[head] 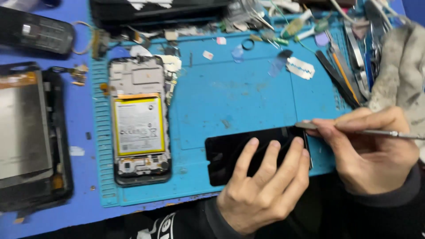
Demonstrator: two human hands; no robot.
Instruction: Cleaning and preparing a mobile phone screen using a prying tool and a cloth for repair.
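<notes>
Left hand (261, 186) lies on the black phone screen (230, 155) at 6 o'clock on the blue mat (239, 97); 4 fingers (270, 161) spread flat across the glass, pressing it down, not curled around it. Right hand (372, 150) at 3 o'clock, fingers closed on a thin metal tool (380, 132); the flat tip touches the screen's upper right corner. Opened phone (139, 119) with a yellow-edged battery (138, 126) lies at 9 o'clock on the mat, well apart from both hands. Razor blade (301, 67) at 1 o'clock. Grey cloth (400, 66) and a cluster of hand tools (349, 66) at 2 o'clock. A larger opened device (31, 132) sits on the counter (82, 110) at far 9 o'clock.
</notes>
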